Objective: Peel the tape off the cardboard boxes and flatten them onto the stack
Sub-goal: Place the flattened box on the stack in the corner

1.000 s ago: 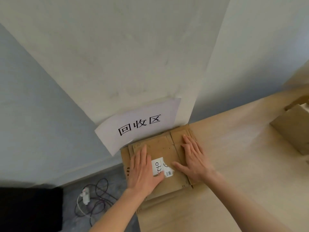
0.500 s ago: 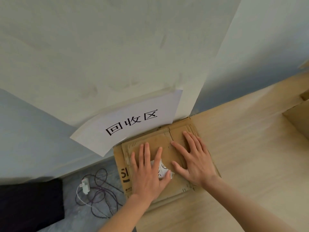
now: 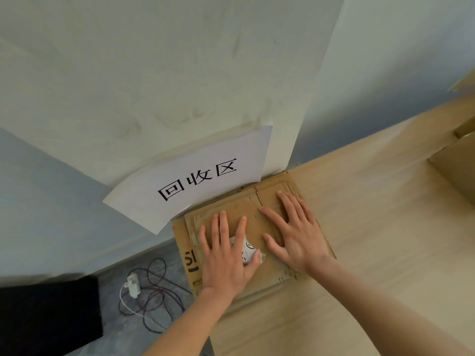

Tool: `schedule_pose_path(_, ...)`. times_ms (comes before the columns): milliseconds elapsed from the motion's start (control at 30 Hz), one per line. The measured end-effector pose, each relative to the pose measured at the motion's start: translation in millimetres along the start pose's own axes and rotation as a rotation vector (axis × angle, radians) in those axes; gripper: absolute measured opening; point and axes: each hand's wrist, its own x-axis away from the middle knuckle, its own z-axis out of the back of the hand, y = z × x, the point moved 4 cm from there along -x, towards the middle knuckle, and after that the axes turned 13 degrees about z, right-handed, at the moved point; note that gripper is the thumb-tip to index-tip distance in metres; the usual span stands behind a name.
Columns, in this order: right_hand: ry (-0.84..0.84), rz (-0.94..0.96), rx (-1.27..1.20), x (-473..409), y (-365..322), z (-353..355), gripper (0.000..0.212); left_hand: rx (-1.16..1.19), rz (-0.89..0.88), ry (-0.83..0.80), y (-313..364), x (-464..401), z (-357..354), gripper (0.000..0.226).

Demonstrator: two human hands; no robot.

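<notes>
both our hands lie flat, fingers spread: left hand (image 3: pixel 226 255) and right hand (image 3: pixel 299 237) press the flattened box (image 3: pixel 257 219) (white label (image 3: pixel 248 249) partly covered) onto the stack (image 3: pixel 183 253).

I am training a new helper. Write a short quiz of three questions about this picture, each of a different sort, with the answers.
1. True or false: both hands lie flat, fingers straight, on the flattened cardboard.
2. Which hand partly covers the white label? A) left hand B) right hand C) neither
3. Fill in: the cardboard lies on the wooden ______, just below the paper sign.

Key: 1 true; 2 A; 3 table.
</notes>
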Motion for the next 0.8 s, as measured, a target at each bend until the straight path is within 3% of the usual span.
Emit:
schedule_pose_path(233, -0.190, -0.064, 0.047, -5, -10, 21, 0.065, 0.033, 0.057, -0.162, -2, -5, 28, 0.083)
schedule_pose_path(533, -0.173, -0.110, 0.042, 6, -35, 111, 0.062, 0.057, -0.021, -0.094, 4, 23, 117, 0.082)
schedule_pose_path(800, -0.123, -0.128, 0.188, 84, -110, 213, 0.066, 0.160, -0.035, -0.054, -6, 115, 205, 0.075)
